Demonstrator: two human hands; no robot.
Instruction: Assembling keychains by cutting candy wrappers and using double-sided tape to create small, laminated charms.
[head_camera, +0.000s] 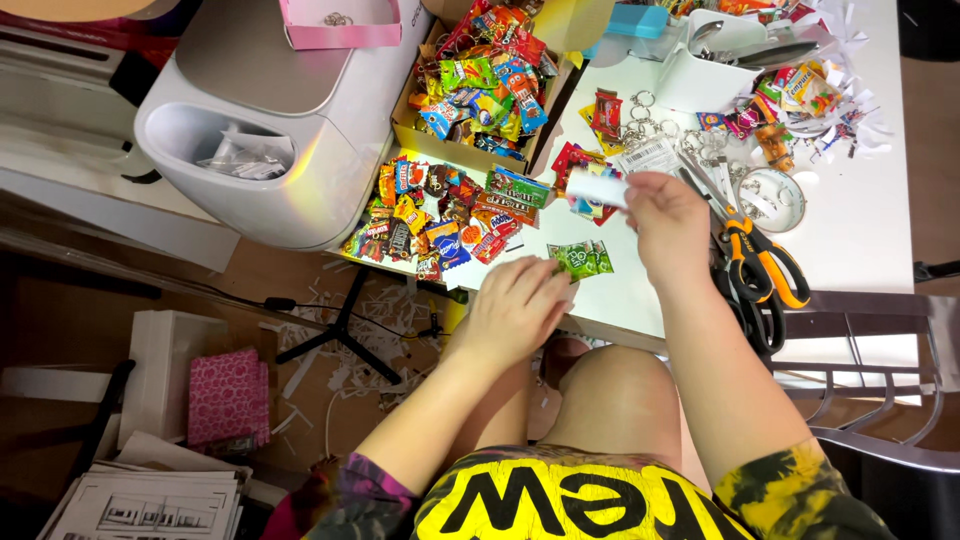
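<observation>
Right hand (668, 222) pinches small white slip (597, 188) above white desk (860, 230); left hand (515, 312) rests curled at desk edge beside green candy packet (582, 259), grip unclear; candy pile (440, 215) left, orange-handled scissors (762, 268) right

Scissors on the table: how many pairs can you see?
2. The orange-handled scissors lie right of the right hand; the dark-handled scissors lie partly under them at the table edge. More may hide under clutter.
</observation>
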